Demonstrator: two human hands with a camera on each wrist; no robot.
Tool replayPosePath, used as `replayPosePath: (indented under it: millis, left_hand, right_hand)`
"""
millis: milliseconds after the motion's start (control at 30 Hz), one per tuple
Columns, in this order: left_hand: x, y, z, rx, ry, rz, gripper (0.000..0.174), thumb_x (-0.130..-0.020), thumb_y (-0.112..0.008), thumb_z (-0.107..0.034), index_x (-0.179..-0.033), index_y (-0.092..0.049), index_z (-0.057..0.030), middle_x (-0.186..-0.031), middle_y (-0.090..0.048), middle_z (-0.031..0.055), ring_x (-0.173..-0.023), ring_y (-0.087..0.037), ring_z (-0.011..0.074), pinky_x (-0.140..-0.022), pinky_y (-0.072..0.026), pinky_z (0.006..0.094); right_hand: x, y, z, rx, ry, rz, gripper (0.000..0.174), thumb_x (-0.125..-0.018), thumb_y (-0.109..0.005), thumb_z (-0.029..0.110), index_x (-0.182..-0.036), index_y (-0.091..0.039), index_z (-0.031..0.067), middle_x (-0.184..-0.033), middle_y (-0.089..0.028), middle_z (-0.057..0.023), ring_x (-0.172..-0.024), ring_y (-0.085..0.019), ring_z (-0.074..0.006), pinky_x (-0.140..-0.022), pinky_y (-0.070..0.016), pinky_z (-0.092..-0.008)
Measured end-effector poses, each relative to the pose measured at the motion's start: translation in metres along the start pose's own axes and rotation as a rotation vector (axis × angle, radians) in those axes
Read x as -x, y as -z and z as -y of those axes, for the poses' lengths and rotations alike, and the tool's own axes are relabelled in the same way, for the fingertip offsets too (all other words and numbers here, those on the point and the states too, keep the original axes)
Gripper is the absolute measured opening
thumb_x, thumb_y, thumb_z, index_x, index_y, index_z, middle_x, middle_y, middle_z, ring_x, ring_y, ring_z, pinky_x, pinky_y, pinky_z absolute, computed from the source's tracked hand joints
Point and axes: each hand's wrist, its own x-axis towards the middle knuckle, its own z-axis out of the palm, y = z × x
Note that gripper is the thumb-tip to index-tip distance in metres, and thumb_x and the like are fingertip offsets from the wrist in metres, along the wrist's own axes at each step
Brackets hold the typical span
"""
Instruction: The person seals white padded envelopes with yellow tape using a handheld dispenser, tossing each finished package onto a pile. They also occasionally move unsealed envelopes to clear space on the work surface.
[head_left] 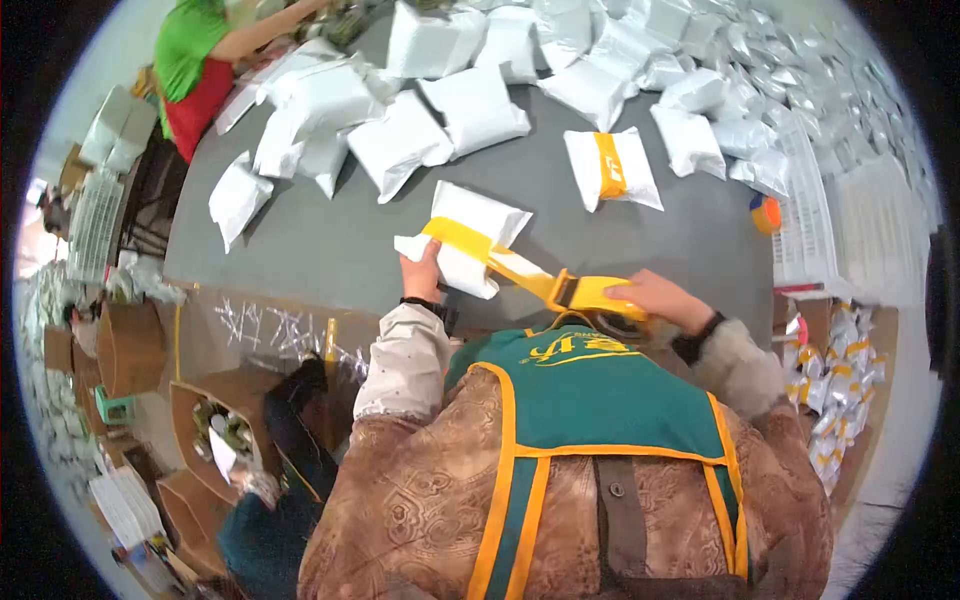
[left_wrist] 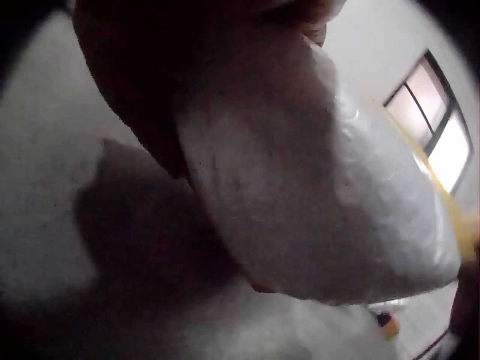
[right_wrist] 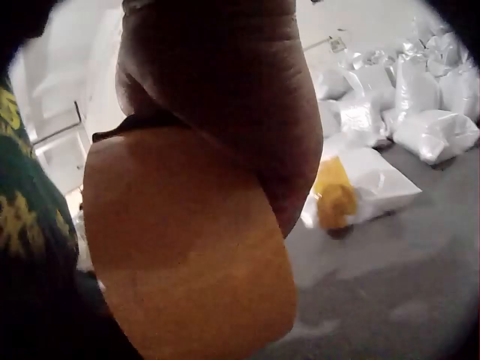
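Note:
In the head view my left hand (head_left: 420, 272) grips the left end of a white plastic mailer (head_left: 487, 212), raised over the grey table (head_left: 330, 235). A band of yellow tape lies across the mailer. From it a taut tape strip (head_left: 522, 268) runs right to a yellow tape dispenser (head_left: 592, 293), held by my right hand (head_left: 665, 300) close to my apron. The mailer's puffy underside (left_wrist: 300, 195) fills the left wrist view, with the hand in shadow above it. In the right wrist view the broad tape roll (right_wrist: 187, 240) hides most of the fingers.
A mailer with a yellow tape band (head_left: 645, 172) lies on the table to the right. White mailers (head_left: 400, 140) pile along the far side. An orange tape roll (head_left: 766, 214) sits at the right edge by white crates (head_left: 805, 215). Another person (head_left: 190, 60) stands at far left.

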Motion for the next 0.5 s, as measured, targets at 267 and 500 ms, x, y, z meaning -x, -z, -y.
replayPosePath:
  millis: [267, 500]
  left_hand:
    - [-0.01, -0.017, 0.035, 0.164, 0.168, 0.578, 0.043, -0.085, -0.058, -0.025, -0.123, -0.049, -0.0082, -0.115, -0.059, 0.0105, -0.096, -0.06, 0.0263, -0.067, -0.0501, 0.0339]
    - [0.009, -0.029, -0.039, 0.788, 0.793, 0.62, 0.057, -0.086, -0.05, -0.049, -0.127, -0.05, -0.0096, -0.125, -0.054, 0.0132, -0.104, -0.055, 0.03, -0.059, -0.0441, 0.0309]
  right_hand:
    - [-0.074, -0.091, 0.087, 0.479, 0.358, -0.31, 0.059, -0.074, -0.059, 0.057, -0.083, -0.069, 0.0, -0.077, -0.066, -0.0212, -0.076, -0.066, -0.0364, -0.069, -0.0519, -0.043]
    - [-0.084, -0.072, 0.028, 0.442, 0.492, -0.724, 0.054, -0.077, -0.06, 0.053, -0.084, -0.063, -0.0002, -0.076, -0.063, -0.0186, -0.074, -0.063, -0.0336, -0.067, -0.0493, -0.0446]
